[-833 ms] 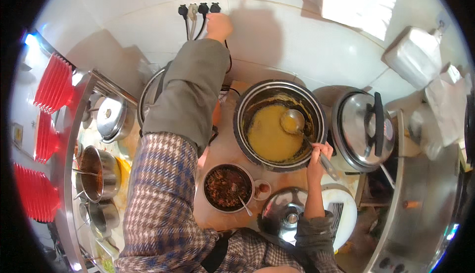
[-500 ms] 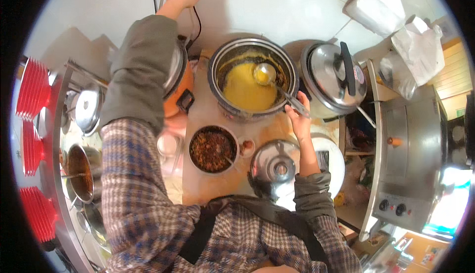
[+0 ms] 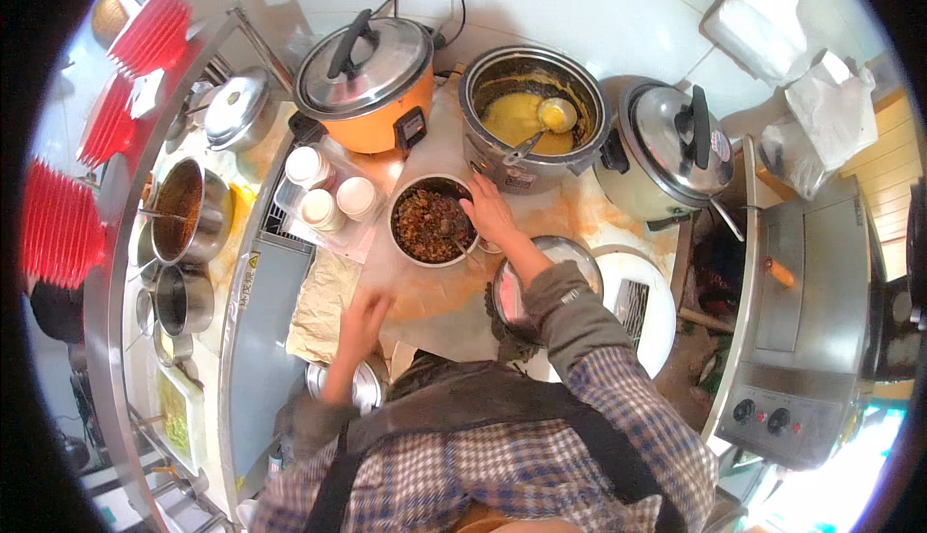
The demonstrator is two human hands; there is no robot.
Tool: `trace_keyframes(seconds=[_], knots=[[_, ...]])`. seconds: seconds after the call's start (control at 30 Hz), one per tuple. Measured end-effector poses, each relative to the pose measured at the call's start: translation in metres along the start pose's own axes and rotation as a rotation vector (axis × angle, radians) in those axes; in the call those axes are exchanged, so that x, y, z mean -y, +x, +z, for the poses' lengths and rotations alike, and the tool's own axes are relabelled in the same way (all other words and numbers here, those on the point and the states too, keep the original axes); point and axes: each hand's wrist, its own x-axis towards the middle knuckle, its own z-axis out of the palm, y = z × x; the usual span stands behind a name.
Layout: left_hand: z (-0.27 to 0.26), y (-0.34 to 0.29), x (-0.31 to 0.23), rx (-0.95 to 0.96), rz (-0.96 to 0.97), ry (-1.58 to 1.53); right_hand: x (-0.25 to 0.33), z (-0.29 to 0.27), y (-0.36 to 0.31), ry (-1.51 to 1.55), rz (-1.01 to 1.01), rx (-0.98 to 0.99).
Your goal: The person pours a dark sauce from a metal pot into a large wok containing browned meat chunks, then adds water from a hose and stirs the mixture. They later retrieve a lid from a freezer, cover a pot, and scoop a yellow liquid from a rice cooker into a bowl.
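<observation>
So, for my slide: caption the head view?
Right hand at bowl of brown mince, left hand over stained counter.

Right hand (image 3: 490,212) perhaps hides the spoon (image 3: 462,243) handle.

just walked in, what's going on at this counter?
A person stands at a stained counter crowded with cookers. Their right hand is at the rim of a small bowl of dark chopped filling, by the spoon in it. Their left hand hovers open over the counter, holding nothing. Behind the bowl, an open pot of yellow soup has a ladle resting in it, between a lidded orange cooker and a lidded silver cooker.
</observation>
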Motion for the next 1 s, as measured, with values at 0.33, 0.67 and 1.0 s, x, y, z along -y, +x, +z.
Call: trace_keyframes(seconds=[0.33,0.67,1.0], knots=[[0.039,-0.48,0.258,-0.638,-0.711,-0.376,0.002,0.031,0.044,-0.336,-0.182,0.339],[0.222,-0.657,0.241,-0.893,-1.121,-0.262,0.172,0.041,-0.107,0.044,-0.551,0.164],[0.166,-0.859,0.311,-1.12,-1.037,-0.277,0.517,0.206,-0.516,-0.052,-1.23,1.654]])
